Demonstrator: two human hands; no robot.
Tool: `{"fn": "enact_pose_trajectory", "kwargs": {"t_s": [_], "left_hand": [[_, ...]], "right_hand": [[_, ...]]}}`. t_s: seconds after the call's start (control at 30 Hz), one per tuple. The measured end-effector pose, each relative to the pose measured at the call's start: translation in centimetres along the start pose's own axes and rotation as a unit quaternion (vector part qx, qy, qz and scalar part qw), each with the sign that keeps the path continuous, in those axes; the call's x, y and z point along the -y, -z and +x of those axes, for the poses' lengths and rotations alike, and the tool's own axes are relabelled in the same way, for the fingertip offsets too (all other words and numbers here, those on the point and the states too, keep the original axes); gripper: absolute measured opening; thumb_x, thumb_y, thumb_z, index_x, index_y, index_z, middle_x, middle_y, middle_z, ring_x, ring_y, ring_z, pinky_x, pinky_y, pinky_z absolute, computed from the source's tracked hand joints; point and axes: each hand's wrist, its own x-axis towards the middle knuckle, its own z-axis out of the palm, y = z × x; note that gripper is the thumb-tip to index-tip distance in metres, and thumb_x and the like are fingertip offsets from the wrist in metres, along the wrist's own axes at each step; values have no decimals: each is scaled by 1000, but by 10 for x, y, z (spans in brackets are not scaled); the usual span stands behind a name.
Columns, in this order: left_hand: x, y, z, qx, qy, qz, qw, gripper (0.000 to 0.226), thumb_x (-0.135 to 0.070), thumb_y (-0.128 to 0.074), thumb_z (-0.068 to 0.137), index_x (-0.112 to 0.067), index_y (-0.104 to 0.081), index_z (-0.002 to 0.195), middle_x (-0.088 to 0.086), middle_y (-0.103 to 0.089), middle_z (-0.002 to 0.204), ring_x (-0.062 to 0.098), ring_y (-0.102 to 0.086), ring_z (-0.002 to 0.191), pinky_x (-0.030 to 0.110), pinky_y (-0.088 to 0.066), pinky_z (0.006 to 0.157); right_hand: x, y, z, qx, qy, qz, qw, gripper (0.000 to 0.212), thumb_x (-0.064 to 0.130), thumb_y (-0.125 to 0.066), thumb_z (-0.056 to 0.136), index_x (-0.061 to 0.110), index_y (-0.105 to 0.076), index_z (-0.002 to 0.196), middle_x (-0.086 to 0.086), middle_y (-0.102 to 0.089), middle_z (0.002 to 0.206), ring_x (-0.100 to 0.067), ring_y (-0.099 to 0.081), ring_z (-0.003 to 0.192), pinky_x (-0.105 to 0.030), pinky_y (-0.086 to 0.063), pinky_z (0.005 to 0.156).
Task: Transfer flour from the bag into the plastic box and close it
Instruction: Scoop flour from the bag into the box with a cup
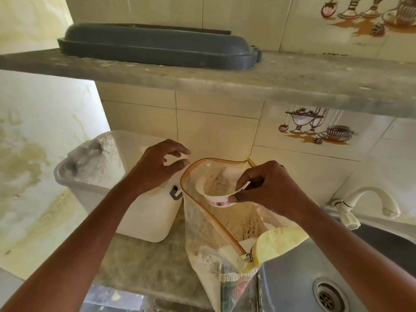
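The clear zip bag (pixel 202 235) of brownish flour stands open on the counter edge beside the sink. My right hand (pixel 267 188) pinches the rim of a small white bowl (pixel 217 199) holding flour, just above the bag's mouth. My left hand (pixel 155 167) holds the bag's orange-trimmed rim at its upper left, fingers curled. The translucent plastic box (pixel 155 215) sits open to the left of the bag, with flour inside and a grey clasp on its side. Its grey lid (pixel 157 48) lies on the shelf above.
A concrete shelf (pixel 270 84) overhangs the counter. A steel sink (pixel 292 275) with a drain (pixel 328 296) lies to the right, a white tap (pixel 364 199) behind it. A tiled wall backs the counter, and spilled flour lies by the box on the left.
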Motion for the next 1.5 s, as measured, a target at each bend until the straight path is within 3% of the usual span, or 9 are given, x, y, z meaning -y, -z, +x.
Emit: {"fn": "enact_pose_trajectory", "kwargs": {"t_s": [0.17,0.37,0.5,0.63,0.8,0.97,1.1,1.2,1.5], "left_hand": [[25,39,-9,-53,44,54,996,19,-23,-74,93,-26,-73,112,-16,-67,117,-2,-64,105,19,-48,76],[65,90,-22,-116,100,130,980,16,-21,-77,90,-28,-74,105,-13,-69,110,8,-69,99,17,-48,76],[88,111,-29,-120,136,144,973,19,-29,-77,88,-41,-69,100,-23,-64,104,8,-68,99,43,-57,89],[100,114,-31,-131,161,129,970,21,-29,-77,88,-45,-67,96,-20,-65,105,6,-68,97,42,-58,88],[115,111,-30,-168,161,86,969,14,-24,-73,92,-32,-70,103,-13,-69,108,6,-69,92,36,-56,90],[118,110,-30,-147,169,123,967,13,-44,-66,90,-37,-68,101,-18,-67,107,2,-69,92,39,-58,86],[117,109,-27,-147,167,126,967,11,-40,-68,93,-33,-70,100,-16,-66,106,6,-69,91,40,-57,88],[118,107,-27,-144,163,128,968,13,-37,-69,93,-28,-71,102,-13,-69,105,9,-68,90,41,-56,89],[118,105,-28,-104,164,121,974,23,-40,-66,96,-24,-71,112,-11,-68,109,8,-65,94,33,-53,89]], "right_hand": [[27,-11,20,10,28,40,999,22,23,-96,62,20,-80,77,11,-70,61,-2,-59,53,-26,-48,62],[55,-46,54,16,67,71,995,20,24,-95,62,23,-79,75,12,-67,57,-3,-58,50,-19,-42,56],[72,-84,83,17,83,68,994,24,30,-94,64,21,-80,82,10,-74,69,-6,-71,63,-25,-55,63],[79,-123,121,10,96,-4,995,27,44,-89,70,26,-80,88,16,-72,78,-7,-69,74,-29,-57,72],[84,-157,144,127,96,-139,977,24,45,-85,76,24,-78,86,7,-70,80,-11,-66,74,-27,-50,66],[85,-166,142,134,91,-259,952,26,52,-76,78,33,-76,95,13,-63,87,-15,-60,83,-28,-44,72],[84,-164,142,134,93,-276,947,30,60,-75,78,37,-75,97,18,-58,85,-12,-58,84,-29,-42,74],[83,-164,143,141,98,-292,941,30,60,-72,79,38,-73,100,14,-62,96,-14,-59,91,-30,-44,77],[88,-167,143,177,96,-338,919,35,65,-71,78,38,-74,101,19,-58,87,-10,-60,89,-29,-44,75]]}}
